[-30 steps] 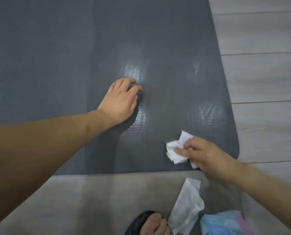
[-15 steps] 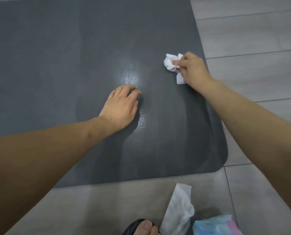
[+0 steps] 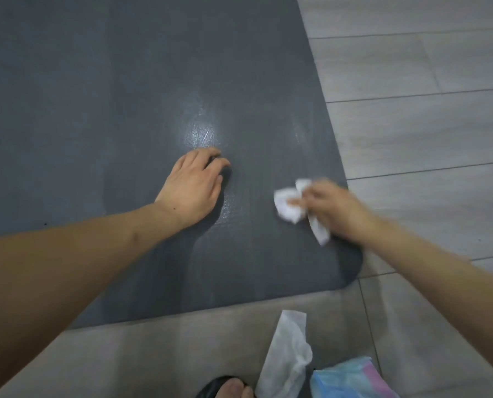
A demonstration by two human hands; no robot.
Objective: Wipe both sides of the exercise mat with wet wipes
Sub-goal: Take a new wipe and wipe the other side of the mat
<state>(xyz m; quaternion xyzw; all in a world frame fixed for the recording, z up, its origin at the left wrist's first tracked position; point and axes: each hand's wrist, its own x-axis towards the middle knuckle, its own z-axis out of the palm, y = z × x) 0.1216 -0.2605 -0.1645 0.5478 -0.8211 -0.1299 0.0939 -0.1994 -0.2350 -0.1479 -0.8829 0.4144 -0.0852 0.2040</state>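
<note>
- The gray mat point(image 3: 124, 110) lies flat on the floor point(image 3: 426, 124).
- The left hand point(image 3: 192, 188) rests on the mat, fingers loose.
- The right hand point(image 3: 337, 208) grips a crumpled wet wipe point(image 3: 286, 203) near the mat's right edge.

The dark grey exercise mat point(image 3: 124, 96) looks finely textured and matt, with a wet glossy patch point(image 3: 200, 133). The crumpled wet wipe point(image 3: 288, 205) and the spare wipe point(image 3: 285, 357) look like soft, fibrous white cloth. The floor point(image 3: 426, 124) shows pale wood-grain planks, the wipe packet point(image 3: 345, 380) shiny plastic
</note>
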